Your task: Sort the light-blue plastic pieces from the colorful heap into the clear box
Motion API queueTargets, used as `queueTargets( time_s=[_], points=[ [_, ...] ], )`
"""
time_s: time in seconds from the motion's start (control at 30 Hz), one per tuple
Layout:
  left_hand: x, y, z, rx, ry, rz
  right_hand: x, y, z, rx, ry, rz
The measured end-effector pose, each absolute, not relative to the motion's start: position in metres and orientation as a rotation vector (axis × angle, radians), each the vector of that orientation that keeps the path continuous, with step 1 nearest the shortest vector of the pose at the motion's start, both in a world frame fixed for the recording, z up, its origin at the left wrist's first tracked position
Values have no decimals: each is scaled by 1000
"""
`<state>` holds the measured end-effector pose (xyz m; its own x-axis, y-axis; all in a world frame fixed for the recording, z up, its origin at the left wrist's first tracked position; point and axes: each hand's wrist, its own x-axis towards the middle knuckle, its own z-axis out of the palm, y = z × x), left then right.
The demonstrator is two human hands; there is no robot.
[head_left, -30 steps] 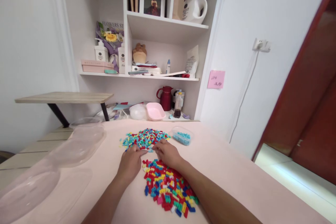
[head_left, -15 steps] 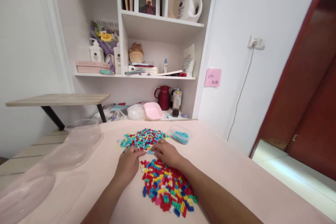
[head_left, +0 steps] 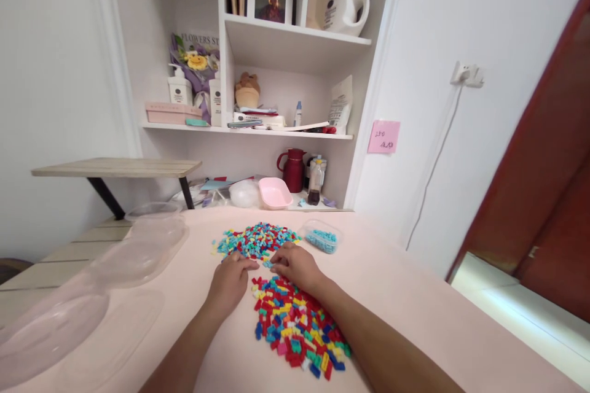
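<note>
Two heaps of small coloured bricks lie on the pink table (head_left: 405, 295): a far heap (head_left: 256, 239) and a near heap (head_left: 295, 325). My left hand (head_left: 230, 282) rests palm down between them, its fingers stretched toward the far heap. My right hand (head_left: 295, 266) lies beside it, fingers curled down at a light-blue brick (head_left: 267, 264) in the gap between the heaps. Whether the fingers grip the brick is hidden. A small clear tub (head_left: 321, 237) holding light-blue bricks stands just right of the far heap.
Clear plastic tubs and lids (head_left: 138, 252) lie along the table's left side. A wooden side table (head_left: 115, 167) stands at the far left. Shelves (head_left: 286, 132) behind hold bottles, a red jug (head_left: 293, 171), a pink dish (head_left: 275, 192) and a kettle. A red door (head_left: 544, 166) is at right.
Both hands stay between the two heaps, shifting only slightly. The camera view has swung a little to the left and back.
</note>
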<state>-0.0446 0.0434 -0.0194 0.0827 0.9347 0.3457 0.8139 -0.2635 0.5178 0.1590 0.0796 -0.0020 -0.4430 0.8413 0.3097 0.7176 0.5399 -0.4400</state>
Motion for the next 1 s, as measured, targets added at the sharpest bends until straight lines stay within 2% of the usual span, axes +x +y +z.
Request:
queueTargets(
  time_s=[0.37,0.73,1.0],
  points=[
    [-49,48,-20,1990,1699,1106,174,89,8,-1232,-2261,237],
    [-49,59,-27,1815,1620,1237,272,113,18,-1605,-1625,-209],
    [-49,50,-23,1799,1599,1231,252,113,14,-1475,-1696,-152]
  ],
)
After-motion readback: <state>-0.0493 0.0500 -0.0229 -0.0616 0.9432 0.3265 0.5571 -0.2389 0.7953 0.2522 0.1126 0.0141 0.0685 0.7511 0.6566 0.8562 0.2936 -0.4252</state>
